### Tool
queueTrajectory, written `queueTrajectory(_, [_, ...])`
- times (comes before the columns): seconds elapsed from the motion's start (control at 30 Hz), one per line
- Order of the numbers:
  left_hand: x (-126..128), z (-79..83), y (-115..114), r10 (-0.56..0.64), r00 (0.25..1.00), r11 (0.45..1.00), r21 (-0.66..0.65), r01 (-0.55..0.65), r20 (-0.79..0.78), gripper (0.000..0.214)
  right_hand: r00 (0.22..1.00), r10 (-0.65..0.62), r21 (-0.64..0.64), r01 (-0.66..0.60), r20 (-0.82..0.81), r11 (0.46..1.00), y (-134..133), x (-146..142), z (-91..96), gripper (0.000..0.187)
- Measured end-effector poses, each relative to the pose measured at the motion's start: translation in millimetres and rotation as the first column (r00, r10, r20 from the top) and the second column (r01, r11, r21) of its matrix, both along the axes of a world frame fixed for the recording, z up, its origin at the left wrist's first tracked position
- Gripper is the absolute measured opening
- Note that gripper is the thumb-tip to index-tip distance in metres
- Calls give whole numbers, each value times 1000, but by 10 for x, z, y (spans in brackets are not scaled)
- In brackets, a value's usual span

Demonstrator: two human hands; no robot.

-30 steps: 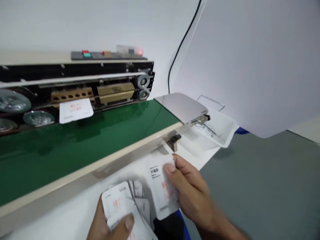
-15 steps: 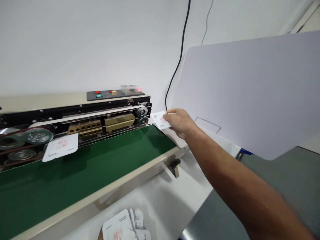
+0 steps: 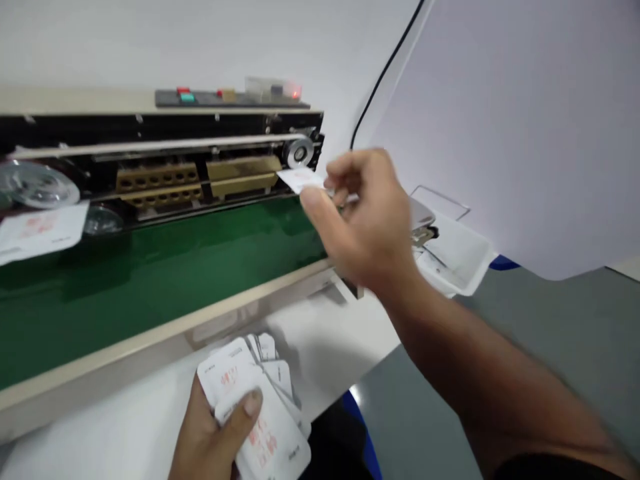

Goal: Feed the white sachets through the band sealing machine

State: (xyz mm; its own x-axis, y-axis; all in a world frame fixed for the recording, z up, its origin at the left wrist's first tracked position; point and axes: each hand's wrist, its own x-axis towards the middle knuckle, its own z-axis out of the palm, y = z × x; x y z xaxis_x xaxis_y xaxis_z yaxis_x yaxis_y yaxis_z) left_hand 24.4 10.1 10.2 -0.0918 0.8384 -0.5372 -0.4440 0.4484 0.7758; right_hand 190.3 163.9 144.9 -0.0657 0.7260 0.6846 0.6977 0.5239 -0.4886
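Head view: a packet (image 3: 299, 179) was pinched between thumb and fingertips of the right hand (image 3: 365, 227). Its free end was poked out left of the fingers, just beside the roller (image 3: 300, 152) and above the green belt (image 3: 150, 267). A fanned stack of packets (image 3: 260, 413) was gripped in the left hand (image 3: 210, 437), thumb pressed on top. A second packet (image 3: 40, 230) was seen far left of the fingers, and a white tray (image 3: 465, 257) just to their right.

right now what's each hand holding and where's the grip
Left hand holds a fanned stack of white pouches, thumb across the top one. Right hand pinches a single pouch by its right end.
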Motion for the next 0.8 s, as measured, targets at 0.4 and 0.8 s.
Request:
queueTrajectory(0.4, [5, 82, 46, 130, 983, 991, 8, -132, 132, 53, 910, 377, -473, -412, -172, 779, -1236, -262, -1152, 56])
queueTrajectory(0.8, [-23, 145, 50, 13, 996, 1000, -7, -12, 86, 48, 574, -126, -576, -732, -809, 364, -1062, -92, -1131, 36])
